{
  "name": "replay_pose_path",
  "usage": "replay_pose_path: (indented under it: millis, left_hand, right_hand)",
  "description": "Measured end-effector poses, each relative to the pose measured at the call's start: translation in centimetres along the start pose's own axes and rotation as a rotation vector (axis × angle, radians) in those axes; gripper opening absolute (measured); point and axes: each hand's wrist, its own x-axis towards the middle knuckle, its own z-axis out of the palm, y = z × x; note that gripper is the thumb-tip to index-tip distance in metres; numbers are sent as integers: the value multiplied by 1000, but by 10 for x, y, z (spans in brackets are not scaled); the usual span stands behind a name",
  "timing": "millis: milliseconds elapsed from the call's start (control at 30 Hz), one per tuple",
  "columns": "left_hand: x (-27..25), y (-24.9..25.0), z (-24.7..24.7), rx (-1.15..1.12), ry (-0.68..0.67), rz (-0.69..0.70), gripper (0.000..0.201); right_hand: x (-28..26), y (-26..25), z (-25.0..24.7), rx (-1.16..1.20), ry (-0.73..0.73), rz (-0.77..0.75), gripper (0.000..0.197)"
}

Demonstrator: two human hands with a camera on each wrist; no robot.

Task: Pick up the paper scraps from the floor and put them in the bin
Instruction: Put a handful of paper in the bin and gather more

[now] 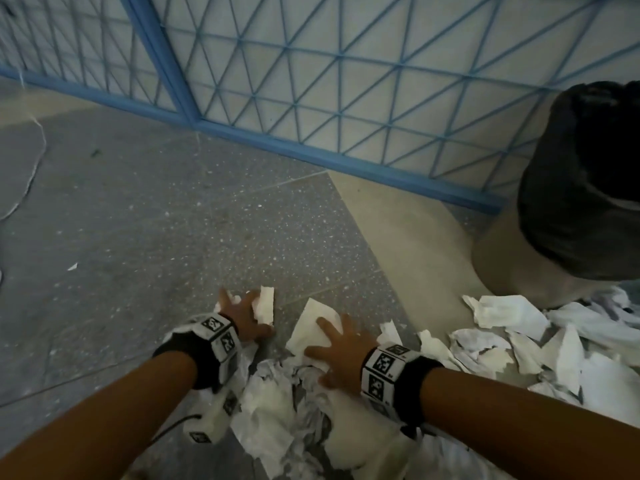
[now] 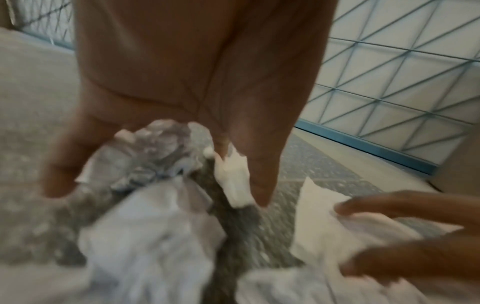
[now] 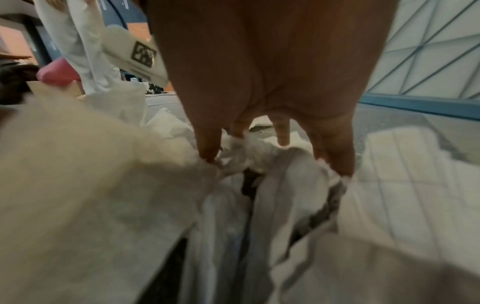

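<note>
Torn white paper scraps (image 1: 277, 407) lie heaped on the speckled grey floor between my forearms, and more scraps (image 1: 519, 337) spread to the right. My left hand (image 1: 242, 315) is clawed over a crumpled grey-white scrap (image 2: 145, 158), its fingers bent round it, and a small white scrap (image 2: 233, 181) sits by the thumb. My right hand (image 1: 332, 344) rests with spread straight fingers on a flat white sheet (image 1: 311, 323) and the heap's edge. The bin (image 1: 581, 188), lined with a black bag, stands at the far right.
A blue lattice fence (image 1: 311, 98) runs along the back, with its base rail on the floor. A beige floor strip (image 1: 408, 244) runs up to the bin. A single tiny scrap (image 1: 72, 267) lies far left on the grey floor (image 1: 156, 220).
</note>
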Motion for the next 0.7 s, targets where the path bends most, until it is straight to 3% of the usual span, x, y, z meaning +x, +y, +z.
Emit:
replay_pose_path:
  millis: [67,200,300,433,500,567,633,700]
  left_hand:
    - [1,5,13,-57,104,24,75]
    - [2,25,23,-33,239,189,38]
    - [4,29,14,-79,226,336,25]
    - [-3,15,-5,-126,224,542,22]
    - [-11,1,-3,-31,181,549,30]
    - [-16,-14,8,93,58,454,59]
    - [-19,-23,22,162,-79,368,92]
    - [-19,-23,38,186,-74,372,94]
  right_hand:
    - [2,3,-3,30,37,14,55]
    - [-1,16,-16,17,160,-23,37]
    - [-3,28,-26,23,200,21,28]
    - [-9,46,-39,100,333,54,30]
    - [-13,48,-41,160,350,43,29]
    - [-19,42,-36,177,301,15,34]
    - [-24,31,-24,166,174,28,62]
    - [-27,18,-14,94,49,14,87]
